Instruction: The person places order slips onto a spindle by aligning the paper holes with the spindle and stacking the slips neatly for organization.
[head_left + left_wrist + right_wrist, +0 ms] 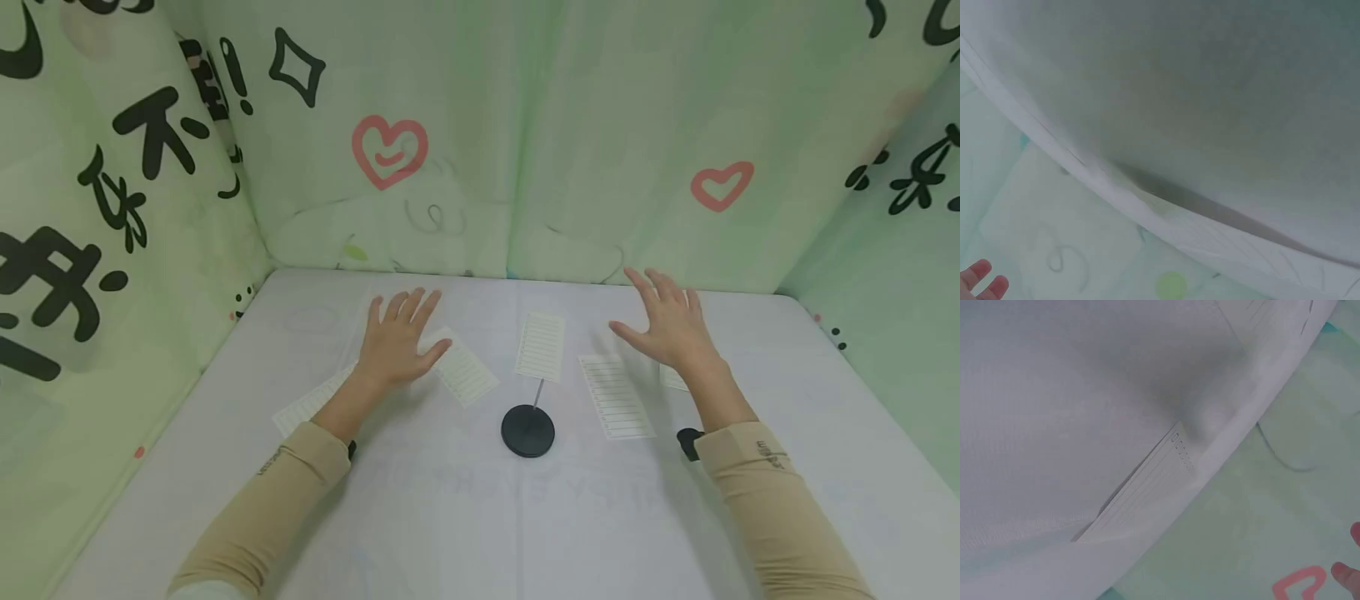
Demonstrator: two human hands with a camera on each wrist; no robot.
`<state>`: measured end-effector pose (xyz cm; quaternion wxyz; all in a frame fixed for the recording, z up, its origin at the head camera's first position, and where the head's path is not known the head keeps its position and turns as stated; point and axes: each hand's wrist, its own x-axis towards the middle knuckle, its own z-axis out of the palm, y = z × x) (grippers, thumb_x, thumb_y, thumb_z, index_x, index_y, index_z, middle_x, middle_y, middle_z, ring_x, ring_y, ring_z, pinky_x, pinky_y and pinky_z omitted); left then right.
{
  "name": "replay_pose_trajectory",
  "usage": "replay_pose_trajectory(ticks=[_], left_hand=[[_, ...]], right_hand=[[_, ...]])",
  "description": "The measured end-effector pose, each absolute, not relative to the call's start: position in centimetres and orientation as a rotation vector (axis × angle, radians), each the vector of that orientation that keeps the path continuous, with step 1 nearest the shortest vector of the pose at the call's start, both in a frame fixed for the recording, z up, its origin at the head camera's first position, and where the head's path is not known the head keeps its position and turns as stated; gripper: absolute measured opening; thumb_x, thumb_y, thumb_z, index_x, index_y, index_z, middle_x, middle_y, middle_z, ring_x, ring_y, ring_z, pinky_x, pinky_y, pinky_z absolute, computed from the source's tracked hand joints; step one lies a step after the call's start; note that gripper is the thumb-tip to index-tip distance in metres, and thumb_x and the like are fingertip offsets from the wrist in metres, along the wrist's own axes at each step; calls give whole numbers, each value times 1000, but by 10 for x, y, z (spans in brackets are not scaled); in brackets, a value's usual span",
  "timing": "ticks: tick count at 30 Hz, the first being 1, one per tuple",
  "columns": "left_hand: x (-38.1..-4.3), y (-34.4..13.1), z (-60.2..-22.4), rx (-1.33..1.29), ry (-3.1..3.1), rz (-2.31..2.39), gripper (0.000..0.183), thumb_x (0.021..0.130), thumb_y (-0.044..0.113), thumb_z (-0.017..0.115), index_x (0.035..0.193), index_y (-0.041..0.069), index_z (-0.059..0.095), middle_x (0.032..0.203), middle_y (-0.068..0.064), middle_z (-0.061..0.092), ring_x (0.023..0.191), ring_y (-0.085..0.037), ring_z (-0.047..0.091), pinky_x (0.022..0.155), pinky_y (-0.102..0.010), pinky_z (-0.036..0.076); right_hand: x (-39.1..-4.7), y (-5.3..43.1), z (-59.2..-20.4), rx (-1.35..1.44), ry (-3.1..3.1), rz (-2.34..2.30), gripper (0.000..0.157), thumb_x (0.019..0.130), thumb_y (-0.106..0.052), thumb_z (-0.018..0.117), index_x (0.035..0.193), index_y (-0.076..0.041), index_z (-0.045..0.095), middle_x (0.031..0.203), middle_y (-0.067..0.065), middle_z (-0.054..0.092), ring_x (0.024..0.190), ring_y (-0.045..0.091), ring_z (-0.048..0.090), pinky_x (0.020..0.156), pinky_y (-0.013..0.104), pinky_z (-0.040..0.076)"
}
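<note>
Both hands are held out over the white table, fingers spread and holding nothing. My left hand point(397, 346) hovers beside a lined paper card point(467, 371) and partly covers it; another lined card point(311, 404) lies under the left forearm. To the right, my right hand point(667, 325) is above and beyond a lined card point(617, 398), while its wrist hides most of a further card point(672, 377). Between the hands stands a card holder with a round black base point(528, 431), a thin metal rod and a lined card point(540, 346) at its top. Only fingertips point(992, 289) show in the left wrist view.
A pale green curtain point(480, 167) with hearts and black lettering rises behind the table and along both sides. The white tablecloth point(450, 517) stretches toward the front. A dark wrist device point(688, 443) sits at the right cuff.
</note>
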<state>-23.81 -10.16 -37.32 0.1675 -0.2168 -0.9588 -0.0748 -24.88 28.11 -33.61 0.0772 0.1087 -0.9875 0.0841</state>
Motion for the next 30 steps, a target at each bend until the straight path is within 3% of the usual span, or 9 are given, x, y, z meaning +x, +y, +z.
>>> replay_pose_trajectory(ticks=[6, 12, 20, 30], left_hand=[[-228, -82, -378, -764, -2659, -149, 62, 87, 49, 49, 136, 13, 39, 132, -10, 46, 119, -30, 40, 99, -52, 26], [-213, -65, -386, -893, -2694, -61, 63, 87, 54, 45, 136, 15, 40, 131, -10, 46, 116, -28, 43, 96, -49, 31], [-197, -45, -388, -995, -2874, 109, 68, 89, 61, 34, 142, 20, 31, 138, -5, 40, 122, -24, 37, 101, -46, 27], [-183, -28, -396, -1097, -2987, 93, 68, 88, 63, 35, 141, 21, 31, 138, -2, 39, 124, -22, 36, 105, -44, 25]], right_hand=[[-253, 290, -345, 417, -2961, 209, 71, 87, -39, 57, 141, -7, 24, 139, 26, 25, 128, 44, 20, 102, 60, 11], [-254, 294, -354, 476, -3038, 113, 66, 88, -40, 55, 139, -10, 25, 137, 26, 27, 127, 45, 21, 100, 61, 14], [-251, 291, -360, 501, -3155, 69, 61, 88, -37, 55, 136, -11, 27, 136, 23, 28, 126, 45, 19, 97, 64, 13], [-251, 291, -371, 447, -3313, 58, 55, 90, -35, 53, 134, -10, 32, 136, 23, 30, 125, 45, 22, 96, 66, 12]])
